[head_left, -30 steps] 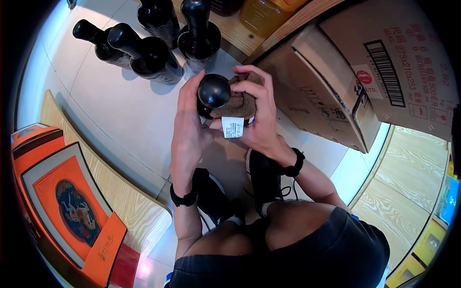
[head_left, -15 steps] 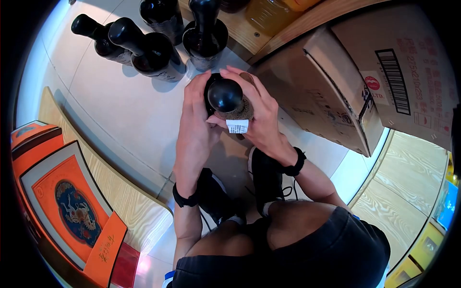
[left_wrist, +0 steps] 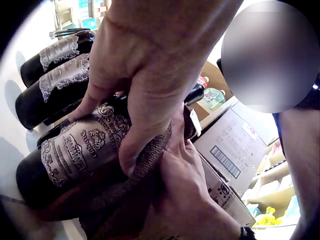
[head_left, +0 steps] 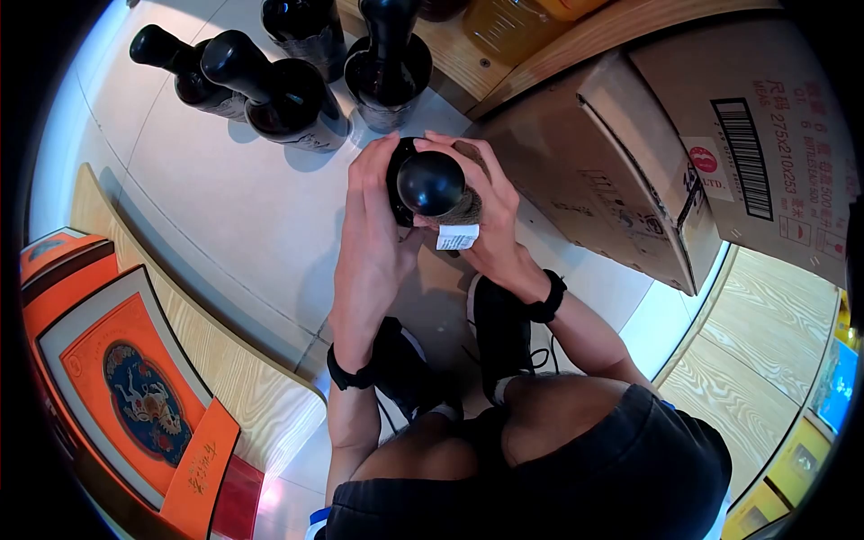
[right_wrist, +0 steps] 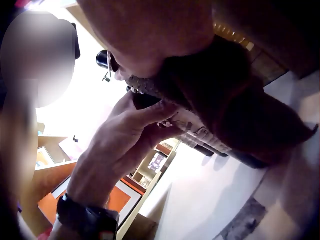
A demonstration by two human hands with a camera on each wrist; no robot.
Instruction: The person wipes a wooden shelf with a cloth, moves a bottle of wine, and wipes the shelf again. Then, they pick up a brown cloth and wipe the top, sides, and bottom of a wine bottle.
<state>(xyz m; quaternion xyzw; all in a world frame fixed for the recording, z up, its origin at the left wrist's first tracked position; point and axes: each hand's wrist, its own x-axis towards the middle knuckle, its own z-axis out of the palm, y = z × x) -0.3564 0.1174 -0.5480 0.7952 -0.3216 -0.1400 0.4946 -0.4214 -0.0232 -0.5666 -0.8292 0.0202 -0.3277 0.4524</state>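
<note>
A dark wine bottle [head_left: 430, 183] with a black capped neck stands between both hands, its top toward the head camera. My left hand [head_left: 369, 220] grips it from the left. In the left wrist view its thumb and fingers spread around the ornate silver-grey label [left_wrist: 82, 147]. My right hand [head_left: 497, 216] holds a brown cloth [head_left: 468, 209] against the bottle's right side. From the cloth hangs a white tag [head_left: 458, 237]. In the right wrist view the cloth [right_wrist: 240, 107] drapes down along the bottle, covering much of that side.
Several similar bottles [head_left: 292, 112] stand on the tiled floor ahead. Cardboard boxes [head_left: 594, 171] are at the right, beside a wooden shelf [head_left: 450, 67] holding a yellow-liquid container [head_left: 508, 31]. Orange boxes [head_left: 121, 378] rest on a wooden ledge [head_left: 261, 387] at the left.
The bottle's top and both hands have shifted slightly right. My right hand's fingers and the cloth have closed in around the bottle, and the tag has moved right with them.
</note>
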